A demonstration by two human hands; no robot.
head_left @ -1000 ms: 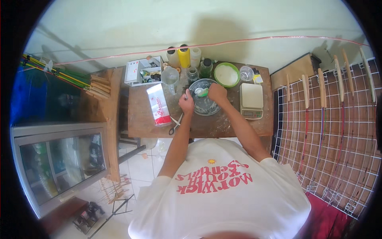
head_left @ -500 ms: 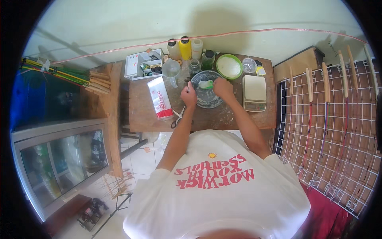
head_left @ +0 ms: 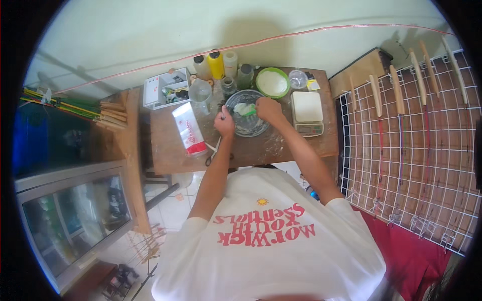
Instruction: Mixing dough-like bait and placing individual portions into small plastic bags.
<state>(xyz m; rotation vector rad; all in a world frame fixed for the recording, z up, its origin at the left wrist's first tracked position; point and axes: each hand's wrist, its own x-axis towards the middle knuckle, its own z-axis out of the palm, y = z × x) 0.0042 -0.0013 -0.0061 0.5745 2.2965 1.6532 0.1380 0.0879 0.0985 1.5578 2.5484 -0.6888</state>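
A grey mixing bowl (head_left: 248,131) stands on the wooden table, its inner wall smeared with white paste. My left hand (head_left: 224,121) grips the bowl's left rim, thumb up on the edge. My right hand (head_left: 269,109), closed and palm down over the right rim, holds a green spatula (head_left: 249,112) that reaches into the bowl. A white lump of paste (head_left: 242,107) clings to the spatula's blade. The spatula's handle is hidden inside my right fist.
Left of the bowl are a white-and-red packet (head_left: 188,129), scissors (head_left: 213,154), a clear jug (head_left: 200,93) and a white box (head_left: 152,94). Behind stand bottles (head_left: 216,65). A green-rimmed bowl (head_left: 287,89), a clear cup (head_left: 298,79) and a kitchen scale (head_left: 307,107) are at the right.
The whole view has shifted, so the table sits further left in the picture. The spatula has tilted a little within the bowl; both hands keep their grip.
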